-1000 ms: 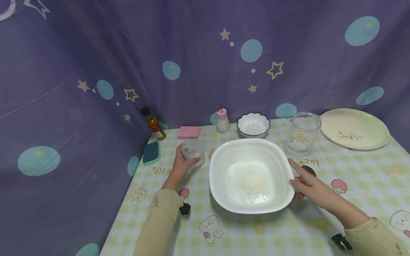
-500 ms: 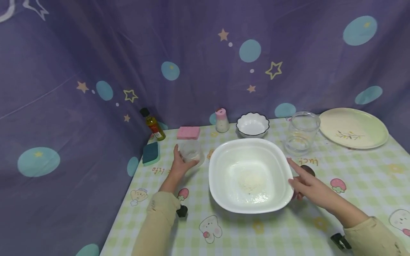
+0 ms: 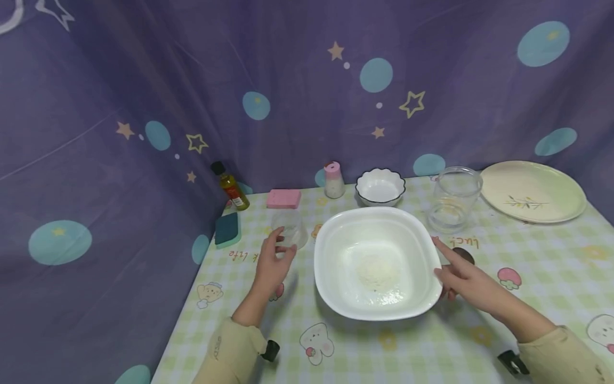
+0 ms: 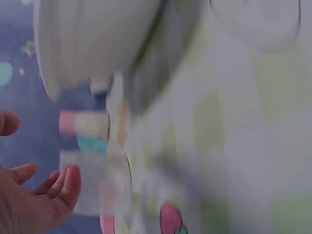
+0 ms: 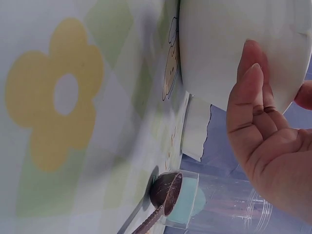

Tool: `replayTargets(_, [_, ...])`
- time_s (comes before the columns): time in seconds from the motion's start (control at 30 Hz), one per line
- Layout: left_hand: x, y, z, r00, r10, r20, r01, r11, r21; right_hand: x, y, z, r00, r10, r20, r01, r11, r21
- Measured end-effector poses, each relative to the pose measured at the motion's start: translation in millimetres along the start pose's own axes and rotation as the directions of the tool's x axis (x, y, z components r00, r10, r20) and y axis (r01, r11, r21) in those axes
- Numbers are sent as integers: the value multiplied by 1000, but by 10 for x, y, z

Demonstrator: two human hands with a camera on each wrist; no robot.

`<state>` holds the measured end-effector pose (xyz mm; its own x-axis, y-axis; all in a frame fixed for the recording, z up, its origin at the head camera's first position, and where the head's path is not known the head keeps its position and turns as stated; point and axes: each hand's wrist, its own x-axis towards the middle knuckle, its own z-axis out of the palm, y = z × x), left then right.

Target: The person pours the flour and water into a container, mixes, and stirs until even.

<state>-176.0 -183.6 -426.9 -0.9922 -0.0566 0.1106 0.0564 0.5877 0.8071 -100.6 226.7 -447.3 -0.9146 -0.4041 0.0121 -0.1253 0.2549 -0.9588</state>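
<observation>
A white basin point(image 3: 336, 256) with rounded corners stands in the middle of the table, a patch of white powder point(image 3: 378, 271) on its wet-looking bottom. At its right side, my right hand point(image 3: 467, 282) grips the rim; the right wrist view has curled fingers point(image 5: 248, 97) against the outer wall. My left hand point(image 3: 274, 266) is left of the basin with its fingers loosely bent and nothing in them. Just beyond those fingers a clear plastic cup point(image 3: 290, 226) stands upright on the cloth, and a gap shows between hand and cup in the left wrist view.
Along the back are an oil bottle point(image 3: 231, 188), a pink sponge point(image 3: 283, 199), a pink-capped shaker point(image 3: 333, 181), a scalloped bowl point(image 3: 380, 188), a clear jar point(image 3: 453, 200) and an oval plate point(image 3: 532, 192). A green sponge point(image 3: 227, 229) lies left. A dark scoop point(image 5: 165, 192) lies near the jar.
My left hand has let go of the clear cup and drawn back toward me, leaving it standing on the table. My right hand and the basin have stayed in place.
</observation>
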Motion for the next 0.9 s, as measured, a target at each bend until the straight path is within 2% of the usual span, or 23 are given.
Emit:
replayTargets(0.07, [-88,78,20,995,-30,95,36,998,-61,-1,2,-5,1000,-4,-3,4,1000,-5])
replayTargets(0.13, [-172,125,49,982,-33,188,57,991,-120,-2,3,-12,1000,-9,-5,9,1000,-10])
replayTargets(0.27, [-360,186,104,933,13,360,72,972,-224,-5,-3,-27,1000,-23,-7,23,1000,-8])
replayTargets(0.37, [-495,205,134,902,35,431,79,967,-243,-5,-14,-39,999,-43,-1,43,999,4])
replayTargets(0.47, [-590,210,162,895,25,446,85,970,-226,0,-26,-49,999,-54,5,54,998,12])
replayTargets(0.67, [-658,229,201,901,-30,432,132,969,-208,10,-30,-57,999,-31,7,31,999,-12])
replayTargets(0.9, [-671,258,214,898,-10,441,142,953,-267,15,-31,-126,1000,-17,-3,17,999,-33])
